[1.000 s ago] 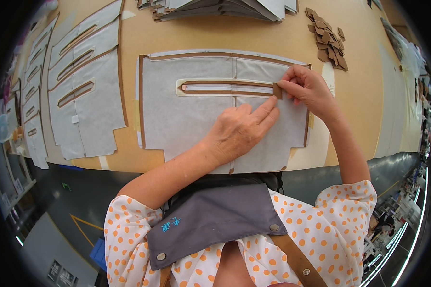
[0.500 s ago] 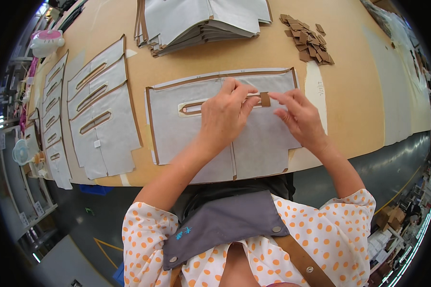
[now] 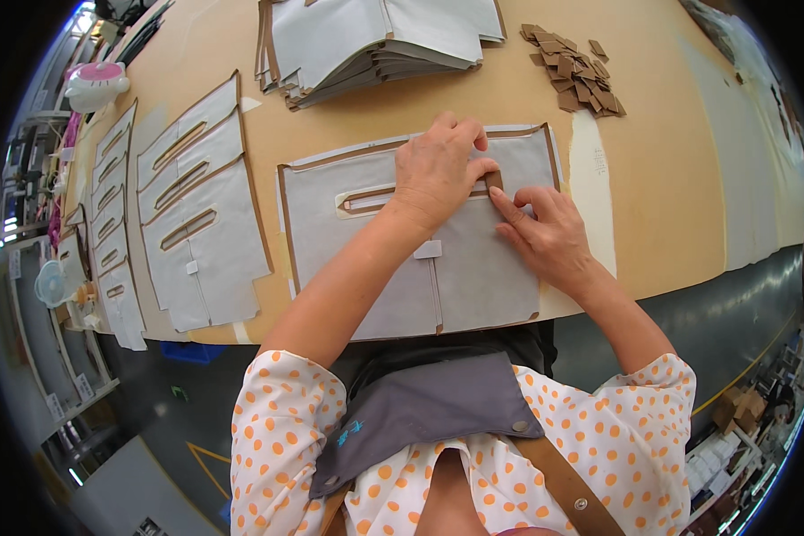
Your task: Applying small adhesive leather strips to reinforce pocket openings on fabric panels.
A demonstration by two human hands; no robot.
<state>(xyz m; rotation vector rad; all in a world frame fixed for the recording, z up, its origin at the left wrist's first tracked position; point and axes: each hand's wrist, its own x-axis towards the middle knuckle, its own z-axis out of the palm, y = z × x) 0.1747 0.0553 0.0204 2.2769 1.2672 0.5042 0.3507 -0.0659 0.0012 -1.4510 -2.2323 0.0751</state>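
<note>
A grey fabric panel point(image 3: 375, 277) with brown edging lies flat on the table before me. Across its upper part runs a long slot point(image 3: 362, 204) framed in brown, with a pale border at its left end. At the slot's right end is a small brown patch point(image 3: 494, 181). My left hand point(image 3: 439, 170) is over the middle of the slot, its fingers curled and its thumb against the patch. From the right, my right hand point(image 3: 549, 234) touches the patch's lower end with the index fingertip, the other fingers bent. A small white piece point(image 3: 428, 249) rests on the panel's centre seam.
A pile of small brown patches point(image 3: 576, 71) lies at the back right. Behind the panel stands a stack of grey panels point(image 3: 375, 49). More slotted panels point(image 3: 201, 259) overlap on the left, near a pink-and-white object point(image 3: 96, 85) and a small fan point(image 3: 54, 283).
My right hand has moved in to the left and touches the patch. My left thumb has shifted right against it. The white piece now shows on the centre seam, bare before.
</note>
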